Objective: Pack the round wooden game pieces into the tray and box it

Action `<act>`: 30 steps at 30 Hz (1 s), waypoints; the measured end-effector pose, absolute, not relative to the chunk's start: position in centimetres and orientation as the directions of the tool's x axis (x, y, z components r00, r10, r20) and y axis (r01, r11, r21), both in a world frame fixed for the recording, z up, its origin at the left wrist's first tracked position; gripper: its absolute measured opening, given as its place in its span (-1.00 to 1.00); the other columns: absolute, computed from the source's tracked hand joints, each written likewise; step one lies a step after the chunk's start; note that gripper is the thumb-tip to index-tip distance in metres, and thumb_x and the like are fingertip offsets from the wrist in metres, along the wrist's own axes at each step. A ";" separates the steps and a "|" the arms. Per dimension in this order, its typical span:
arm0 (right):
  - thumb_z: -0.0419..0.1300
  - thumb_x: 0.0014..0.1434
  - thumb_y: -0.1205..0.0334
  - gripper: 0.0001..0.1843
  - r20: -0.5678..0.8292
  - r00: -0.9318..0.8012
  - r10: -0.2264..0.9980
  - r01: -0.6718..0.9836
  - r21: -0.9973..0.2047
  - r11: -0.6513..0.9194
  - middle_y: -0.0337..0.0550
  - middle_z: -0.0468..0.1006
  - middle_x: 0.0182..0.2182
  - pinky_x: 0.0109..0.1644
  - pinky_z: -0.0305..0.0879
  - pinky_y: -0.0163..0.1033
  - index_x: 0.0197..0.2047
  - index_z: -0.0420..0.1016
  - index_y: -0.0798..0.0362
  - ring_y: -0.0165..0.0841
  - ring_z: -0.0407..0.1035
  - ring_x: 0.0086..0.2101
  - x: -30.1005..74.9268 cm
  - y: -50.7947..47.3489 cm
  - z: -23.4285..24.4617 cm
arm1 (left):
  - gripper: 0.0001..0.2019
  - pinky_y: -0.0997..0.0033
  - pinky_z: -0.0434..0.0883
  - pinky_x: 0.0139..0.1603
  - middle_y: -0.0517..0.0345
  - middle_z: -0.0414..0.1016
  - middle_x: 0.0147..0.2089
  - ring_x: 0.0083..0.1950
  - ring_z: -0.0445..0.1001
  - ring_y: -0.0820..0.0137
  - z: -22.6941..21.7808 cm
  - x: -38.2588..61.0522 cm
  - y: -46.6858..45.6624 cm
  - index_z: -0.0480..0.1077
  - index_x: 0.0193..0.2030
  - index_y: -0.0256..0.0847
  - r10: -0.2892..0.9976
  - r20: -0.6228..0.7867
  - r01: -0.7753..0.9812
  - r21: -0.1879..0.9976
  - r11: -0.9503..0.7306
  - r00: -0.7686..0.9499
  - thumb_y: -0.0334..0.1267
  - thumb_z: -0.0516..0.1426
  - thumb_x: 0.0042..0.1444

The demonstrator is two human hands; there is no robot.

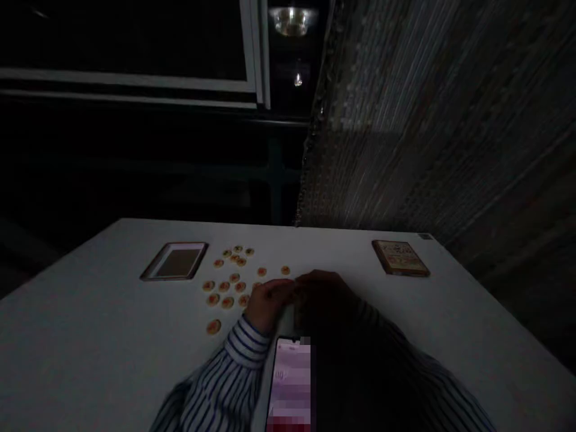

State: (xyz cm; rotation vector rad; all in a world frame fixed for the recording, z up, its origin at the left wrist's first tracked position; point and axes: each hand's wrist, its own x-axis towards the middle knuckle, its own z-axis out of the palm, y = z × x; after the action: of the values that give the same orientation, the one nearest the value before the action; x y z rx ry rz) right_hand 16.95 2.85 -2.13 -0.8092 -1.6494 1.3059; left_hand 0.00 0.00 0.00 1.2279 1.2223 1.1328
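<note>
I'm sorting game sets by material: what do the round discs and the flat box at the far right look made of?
The round discs are probably wood: pale tan, matt, reddish marks on top; dim light leaves plastic open. The flat box is likely printed cardboard: brown, dull patterned top.

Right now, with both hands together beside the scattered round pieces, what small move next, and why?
Probably reach the left hand to the nearest round pieces: they lie scattered just beside it, while the right hand sits in shadow, farther off.
</note>
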 end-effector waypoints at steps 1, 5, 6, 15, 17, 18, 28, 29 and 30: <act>0.22 -0.10 0.13 -0.71 0.216 -0.401 0.890 -0.007 -0.972 0.233 -0.15 0.50 -0.34 -0.18 0.30 -0.25 -0.28 0.45 0.07 -0.36 0.38 -0.28 16.8 2.8 -2.0 | -0.81 0.53 0.41 -0.34 0.11 0.54 -0.42 -0.36 0.47 0.42 -0.3 0.1 0.1 0.48 -0.42 -0.29 0.998 -0.056 0.002 0.998 0.056 0.030 -0.22 0.20 -0.18; 0.16 -0.04 0.12 -0.74 0.209 -0.379 0.902 0.078 -0.963 0.256 -0.14 0.50 -0.35 -0.22 0.32 -0.25 -0.28 0.43 0.09 -0.37 0.38 -0.31 16.5 2.4 -1.1 | -0.74 0.47 0.43 -0.33 0.08 0.54 -0.40 -0.37 0.48 0.39 -1.3 0.3 0.4 0.46 -0.36 -0.31 0.990 -0.139 -0.168 0.976 0.138 0.008 -0.22 0.23 -0.23; 0.15 -0.02 0.12 -0.74 0.216 -0.390 0.895 0.108 -0.955 0.277 -0.13 0.50 -0.34 -0.21 0.32 -0.24 -0.28 0.43 0.09 -0.37 0.38 -0.31 16.5 2.3 -0.8 | -0.72 0.45 0.44 -0.32 0.08 0.55 -0.40 -0.37 0.49 0.39 -1.4 0.3 0.4 0.46 -0.34 -0.31 0.987 -0.161 -0.214 0.964 0.160 0.014 -0.22 0.23 -0.24; 0.03 0.08 0.14 -0.71 0.383 -0.458 0.802 0.505 -0.630 0.590 -0.08 0.50 -0.31 -0.19 0.29 -0.22 -0.18 0.42 0.09 -0.36 0.37 -0.29 17.0 2.3 -0.2 | -0.78 0.43 0.44 -0.31 0.08 0.55 -0.45 -0.40 0.49 0.39 -0.6 0.8 0.2 0.47 -0.44 -0.32 0.982 -0.188 -0.267 0.946 0.184 0.012 -0.25 0.24 -0.28; 0.04 0.07 0.12 -0.71 0.377 -0.477 0.794 0.609 -0.509 0.608 -0.07 0.50 -0.30 -0.19 0.27 -0.23 -0.20 0.43 0.08 -0.35 0.36 -0.28 16.9 2.4 -0.3 | -0.80 0.43 0.44 -0.31 0.09 0.54 -0.47 -0.41 0.49 0.39 -0.4 0.9 0.2 0.48 -0.46 -0.32 0.979 -0.204 -0.256 0.948 0.192 -0.023 -0.26 0.24 -0.29; 0.06 0.06 0.12 -0.72 0.354 -0.494 0.795 0.654 -0.452 0.607 -0.07 0.50 -0.30 -0.20 0.26 -0.24 -0.22 0.44 0.08 -0.34 0.35 -0.29 16.8 2.5 -0.2 | -0.81 0.44 0.44 -0.31 0.09 0.54 -0.47 -0.41 0.49 0.39 -0.2 1.0 0.1 0.48 -0.47 -0.32 0.978 -0.207 -0.242 0.951 0.191 -0.040 -0.27 0.24 -0.29; 0.02 0.09 0.18 -0.77 0.181 -0.554 0.812 0.755 -0.301 0.582 -0.13 0.51 -0.38 -0.32 0.21 -0.36 -0.29 0.45 0.05 -0.40 0.35 -0.36 15.9 1.8 2.1 | -0.83 0.43 0.43 -0.33 0.07 0.54 -0.44 -0.39 0.48 0.38 -0.3 1.0 0.1 0.47 -0.46 -0.31 0.990 -0.127 -0.090 0.989 0.120 -0.066 -0.27 0.18 -0.24; 0.02 0.08 0.18 -0.77 0.172 -0.529 0.831 0.778 -0.293 0.556 -0.13 0.51 -0.36 -0.31 0.22 -0.36 -0.27 0.45 0.05 -0.39 0.36 -0.35 16.0 1.8 2.3 | -0.84 0.43 0.43 -0.33 0.07 0.54 -0.45 -0.39 0.48 0.38 -0.5 0.9 0.1 0.47 -0.47 -0.30 0.992 -0.096 -0.038 0.995 0.093 -0.085 -0.27 0.17 -0.23; 0.02 0.07 0.18 -0.76 0.151 -0.499 0.853 0.807 -0.278 0.522 -0.12 0.51 -0.35 -0.31 0.22 -0.36 -0.27 0.45 0.05 -0.38 0.36 -0.33 16.1 1.9 2.3 | -0.85 0.43 0.42 -0.34 0.08 0.54 -0.45 -0.39 0.48 0.38 -0.7 0.8 0.2 0.46 -0.47 -0.29 0.993 -0.066 0.017 0.998 0.068 -0.102 -0.27 0.16 -0.22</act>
State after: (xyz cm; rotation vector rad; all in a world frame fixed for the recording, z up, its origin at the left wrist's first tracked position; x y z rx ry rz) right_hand 16.10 1.91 2.31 -1.3946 -2.4955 0.2475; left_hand 0.75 0.21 -0.68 1.1245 1.3300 1.2235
